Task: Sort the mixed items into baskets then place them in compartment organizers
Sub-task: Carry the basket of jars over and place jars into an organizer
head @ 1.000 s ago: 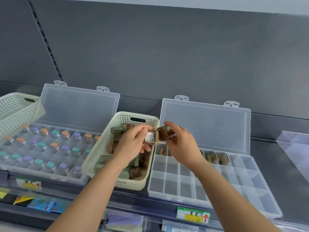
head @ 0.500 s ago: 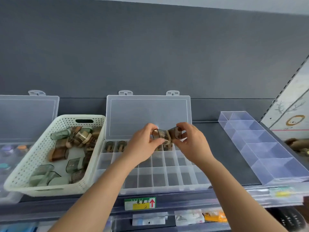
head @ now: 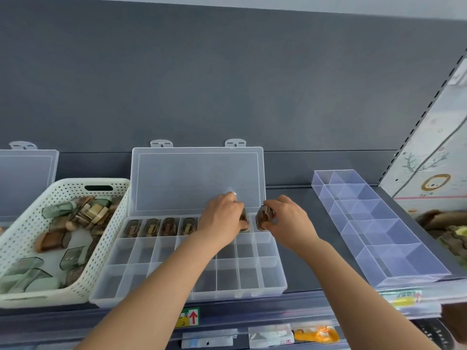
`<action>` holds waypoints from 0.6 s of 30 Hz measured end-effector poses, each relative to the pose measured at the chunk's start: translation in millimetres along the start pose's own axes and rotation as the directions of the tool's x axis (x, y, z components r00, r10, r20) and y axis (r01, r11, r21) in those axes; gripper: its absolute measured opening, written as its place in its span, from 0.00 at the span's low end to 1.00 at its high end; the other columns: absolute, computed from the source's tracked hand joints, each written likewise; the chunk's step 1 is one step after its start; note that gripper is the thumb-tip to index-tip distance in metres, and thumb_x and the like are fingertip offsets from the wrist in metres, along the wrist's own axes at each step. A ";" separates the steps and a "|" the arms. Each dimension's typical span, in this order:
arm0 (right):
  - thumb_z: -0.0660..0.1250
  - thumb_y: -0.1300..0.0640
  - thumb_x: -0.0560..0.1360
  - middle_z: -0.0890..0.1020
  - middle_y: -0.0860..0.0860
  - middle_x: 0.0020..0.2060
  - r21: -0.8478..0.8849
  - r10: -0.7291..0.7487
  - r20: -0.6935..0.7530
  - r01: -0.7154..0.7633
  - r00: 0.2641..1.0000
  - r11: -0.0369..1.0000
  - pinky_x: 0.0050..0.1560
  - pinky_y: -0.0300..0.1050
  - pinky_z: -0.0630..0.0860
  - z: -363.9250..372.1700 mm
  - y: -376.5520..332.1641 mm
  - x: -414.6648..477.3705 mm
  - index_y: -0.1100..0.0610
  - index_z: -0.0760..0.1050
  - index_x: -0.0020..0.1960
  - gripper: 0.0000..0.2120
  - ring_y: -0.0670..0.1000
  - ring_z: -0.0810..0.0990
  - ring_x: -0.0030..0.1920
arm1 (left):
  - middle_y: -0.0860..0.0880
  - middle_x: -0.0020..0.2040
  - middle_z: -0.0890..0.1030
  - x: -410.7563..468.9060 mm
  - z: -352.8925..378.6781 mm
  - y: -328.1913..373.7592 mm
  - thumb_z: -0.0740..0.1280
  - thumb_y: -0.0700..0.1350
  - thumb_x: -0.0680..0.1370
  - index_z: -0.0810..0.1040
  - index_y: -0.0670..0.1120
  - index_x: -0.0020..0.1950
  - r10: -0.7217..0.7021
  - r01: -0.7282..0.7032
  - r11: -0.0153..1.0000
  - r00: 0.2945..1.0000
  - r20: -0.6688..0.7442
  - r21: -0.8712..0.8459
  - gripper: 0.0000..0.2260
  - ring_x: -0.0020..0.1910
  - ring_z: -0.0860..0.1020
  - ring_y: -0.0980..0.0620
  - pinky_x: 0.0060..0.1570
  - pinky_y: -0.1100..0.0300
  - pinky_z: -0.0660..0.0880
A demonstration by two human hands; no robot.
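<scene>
A clear compartment organizer [head: 274, 276] lies open on the shelf, its lid leaning against the back wall. Several brown translucent cases [head: 168, 226] fill its back row at the left. My left hand [head: 222, 219] holds a brown case [head: 244, 219] low over a back-row compartment near the right end. My right hand [head: 288, 221] pinches another brown case [head: 264, 216] just above the rightmost back compartment. A white perforated basket [head: 22, 228] to the left holds several green and brown cases [head: 59, 209].
A long clear divider tray [head: 394, 238] lies to the right on the shelf. Another open organizer's lid [head: 25, 183] shows at the far left. A patterned side panel [head: 434, 160] bounds the shelf on the right. Price tags and packets hang under the shelf edge.
The view swung right from the basket to the organizer. Both hands moved from mid-air down to the organizer's back row, each with a brown case, and drew slightly apart.
</scene>
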State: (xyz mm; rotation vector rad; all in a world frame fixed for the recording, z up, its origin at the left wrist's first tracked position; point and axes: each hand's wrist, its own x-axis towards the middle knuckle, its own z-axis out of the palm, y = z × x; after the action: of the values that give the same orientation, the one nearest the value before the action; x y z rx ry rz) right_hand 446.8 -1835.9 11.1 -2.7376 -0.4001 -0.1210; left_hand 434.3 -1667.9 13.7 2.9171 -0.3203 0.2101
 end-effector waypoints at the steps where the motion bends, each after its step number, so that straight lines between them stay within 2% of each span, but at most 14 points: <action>1: 0.67 0.58 0.73 0.75 0.51 0.49 -0.018 -0.007 0.020 0.007 1.000 1.000 0.46 0.51 0.77 1.6 0.2 2.2 0.56 0.76 0.57 0.12 0.55 0.75 0.47 | 0.47 0.52 0.75 1.4 1.8 0.5 0.69 0.54 0.76 0.79 0.44 0.59 0.003 -0.003 1.000 1.000 0.016 0.031 0.17 0.51 0.74 0.48 0.49 0.56 0.73; 5: 0.63 0.60 0.73 0.74 0.53 0.47 -0.074 -0.020 0.116 0.029 0.993 0.997 0.45 0.50 0.77 8.7 2.1 7.9 0.58 0.76 0.52 0.09 0.55 0.74 0.48 | 0.47 0.53 0.76 5.9 9.9 0.8 0.67 0.56 0.76 0.79 0.45 0.58 0.011 -0.022 0.994 0.995 0.096 0.108 0.18 0.54 0.72 0.47 0.51 0.54 0.69; 10: 0.61 0.57 0.76 0.73 0.52 0.53 -0.090 -0.049 0.196 0.068 0.979 0.994 0.51 0.49 0.76 14.3 6.3 10.0 0.59 0.76 0.53 0.10 0.55 0.73 0.54 | 0.48 0.55 0.77 9.3 14.7 -2.2 0.67 0.57 0.76 0.77 0.47 0.63 0.006 -0.018 0.994 0.994 0.110 0.109 0.20 0.56 0.72 0.48 0.54 0.54 0.68; 14: 0.60 0.55 0.77 0.73 0.52 0.52 -0.088 -0.054 0.175 0.070 0.983 0.994 0.49 0.48 0.75 16.2 8.3 10.9 0.59 0.77 0.49 0.09 0.54 0.72 0.53 | 0.49 0.56 0.78 10.3 15.3 -4.7 0.66 0.58 0.76 0.77 0.49 0.63 0.003 -0.014 0.996 0.993 0.122 0.091 0.20 0.56 0.72 0.48 0.55 0.54 0.68; 18: 0.60 0.55 0.78 0.75 0.51 0.52 -0.065 -0.073 0.129 0.082 0.989 0.994 0.48 0.48 0.76 17.4 9.6 11.3 0.57 0.79 0.50 0.10 0.53 0.73 0.52 | 0.49 0.56 0.78 9.6 17.6 -3.5 0.66 0.57 0.77 0.78 0.48 0.64 -0.005 -0.003 0.998 0.993 0.121 0.064 0.19 0.56 0.72 0.48 0.54 0.54 0.68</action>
State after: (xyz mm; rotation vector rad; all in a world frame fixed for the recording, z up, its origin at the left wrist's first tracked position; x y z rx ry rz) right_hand 460.9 -1835.1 -6.9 -2.8083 -0.5480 0.0196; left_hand 446.5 -1670.1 -2.5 3.0003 -0.3366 0.0435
